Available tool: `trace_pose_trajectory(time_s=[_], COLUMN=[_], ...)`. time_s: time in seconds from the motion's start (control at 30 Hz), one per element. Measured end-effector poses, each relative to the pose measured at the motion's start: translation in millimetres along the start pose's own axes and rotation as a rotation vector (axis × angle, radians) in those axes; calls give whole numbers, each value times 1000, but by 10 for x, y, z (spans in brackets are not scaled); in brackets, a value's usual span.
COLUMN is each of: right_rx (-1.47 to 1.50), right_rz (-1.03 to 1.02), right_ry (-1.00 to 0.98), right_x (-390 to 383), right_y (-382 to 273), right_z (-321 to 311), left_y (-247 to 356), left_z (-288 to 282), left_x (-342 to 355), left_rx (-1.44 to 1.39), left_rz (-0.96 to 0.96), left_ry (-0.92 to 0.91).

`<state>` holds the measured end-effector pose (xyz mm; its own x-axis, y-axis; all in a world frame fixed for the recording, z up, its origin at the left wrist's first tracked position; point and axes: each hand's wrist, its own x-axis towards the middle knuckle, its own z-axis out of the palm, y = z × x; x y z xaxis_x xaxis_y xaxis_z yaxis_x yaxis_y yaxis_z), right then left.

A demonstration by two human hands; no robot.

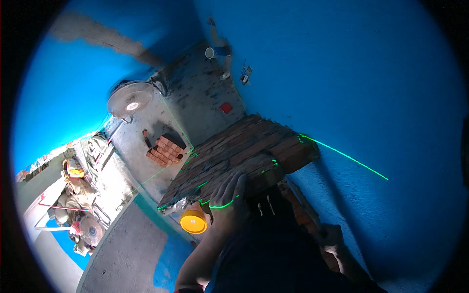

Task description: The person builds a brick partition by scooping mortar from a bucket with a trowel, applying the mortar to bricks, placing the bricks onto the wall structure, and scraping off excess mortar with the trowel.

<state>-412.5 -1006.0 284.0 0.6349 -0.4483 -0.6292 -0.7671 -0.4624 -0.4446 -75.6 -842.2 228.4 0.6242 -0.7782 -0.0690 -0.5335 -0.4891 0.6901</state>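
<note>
The left forearm [202,256], bare, slants forward along the left side of the dark-clothed torso [273,259], its wrist roughly in line with it. Beyond, the left hand [225,201] rests back upward to the left of the torso's far end, fingers extended and close together, pointing away from the body. On the torso's right side, the bare right forearm [352,266] angles inward to a bent wrist. The right hand [332,238] sits farther back than the left, fingers curled; shadow hides its grip.
</note>
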Motion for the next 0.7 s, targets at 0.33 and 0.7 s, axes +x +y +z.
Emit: trace_pose_trajectory(time_s=[0.33,0.7], right_rx=[10,79], right_rz=[-5,122], right_ry=[-41,-92], right_x=[135,181], right_y=[-272,-407], right_z=[-139,-271], left_y=[-55,-23], left_z=[19,29], left_x=[-64,-40], left_rx=[-25,-28], left_rz=[19,22], left_ry=[8,21])
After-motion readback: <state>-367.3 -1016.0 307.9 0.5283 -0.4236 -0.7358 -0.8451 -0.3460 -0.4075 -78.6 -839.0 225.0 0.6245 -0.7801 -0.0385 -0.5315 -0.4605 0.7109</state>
